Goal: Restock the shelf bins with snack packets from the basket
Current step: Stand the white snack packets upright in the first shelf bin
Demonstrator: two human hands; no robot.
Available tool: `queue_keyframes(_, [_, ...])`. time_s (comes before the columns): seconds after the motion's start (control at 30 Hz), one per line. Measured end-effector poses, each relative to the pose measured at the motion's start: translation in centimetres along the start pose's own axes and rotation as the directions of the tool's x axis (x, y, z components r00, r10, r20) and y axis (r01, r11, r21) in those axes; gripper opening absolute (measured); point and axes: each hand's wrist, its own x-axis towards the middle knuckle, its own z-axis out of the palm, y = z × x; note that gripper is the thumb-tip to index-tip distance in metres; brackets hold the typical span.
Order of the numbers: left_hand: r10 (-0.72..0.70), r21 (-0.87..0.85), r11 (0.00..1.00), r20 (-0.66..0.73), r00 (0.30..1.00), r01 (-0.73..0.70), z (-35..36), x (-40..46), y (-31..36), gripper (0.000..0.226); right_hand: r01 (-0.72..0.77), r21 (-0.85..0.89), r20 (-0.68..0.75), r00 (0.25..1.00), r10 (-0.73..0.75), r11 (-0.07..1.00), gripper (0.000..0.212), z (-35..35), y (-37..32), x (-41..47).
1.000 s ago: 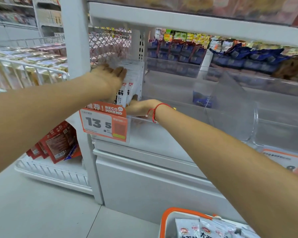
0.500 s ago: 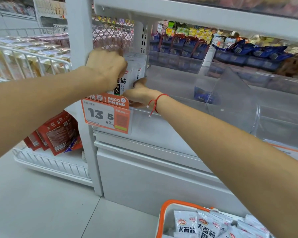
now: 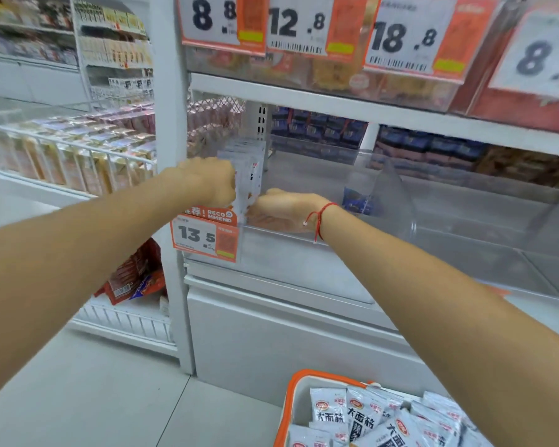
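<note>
White snack packets (image 3: 250, 175) upright in clear bin (image 3: 304, 250), both hands (image 3: 210, 182) gripping

Bright, even, cool white light fills the aisle, leaving only faint soft shadows under the shelf (image 3: 384, 114) edges and none sharp on the floor (image 3: 78, 398). The clear bin (image 3: 397, 201) walls carry pale, milky reflections, and the whole frame is slightly smeared, with the upper price tags (image 3: 410, 37) and the far packets soft. Wide-angle distortion bows the shelving and stretches both forearms toward the lower corners.
</note>
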Motion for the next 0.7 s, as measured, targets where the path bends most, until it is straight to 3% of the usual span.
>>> queue_keyframes(0.1, [-0.015, -0.164, 0.986, -0.061, 0.998, 0.004, -0.3, -3.0, 1.1, 0.032, 0.149, -0.067, -0.224, 0.961, -0.160, 0.987, 0.030, 0.3, 0.2, -4.9])
queue_keyframes(0.2, [-0.048, -0.340, 0.940, -0.173, 0.984, -0.014, -1.2, -6.4, 2.6, 0.029, 0.262, -0.208, -0.430, 0.840, -0.329, 0.942, 0.022, 0.8, 1.0, -9.7])
queue_keyframes(0.3, [-0.076, -0.459, 0.888, -0.212, 0.974, -0.030, -1.5, -9.7, 4.7, 0.025, 0.234, -0.278, -0.505, 0.790, -0.349, 0.932, 0.006, 1.3, 2.4, -14.4])
queue_keyframes(0.4, [-0.062, -0.519, 0.854, -0.151, 0.987, -0.026, -0.2, -12.3, 7.3, 0.023, 0.163, -0.272, -0.481, 0.830, -0.281, 0.948, 0.007, 1.8, 4.8, -18.1])
queue_keyframes(0.53, [-0.021, -0.509, 0.861, -0.021, 1.000, 0.007, 2.8, -15.1, 10.8, 0.022, 0.054, -0.258, -0.289, 0.948, -0.131, 0.965, 0.013, 2.4, 9.3, -21.7])
queue_keyframes(0.7, [0.072, -0.495, 0.869, 0.153, 0.986, 0.014, 7.3, -18.9, 16.0, 0.019, -0.140, -0.171, -0.171, 0.979, 0.110, 0.975, 0.020, 3.9, 16.4, -26.5])
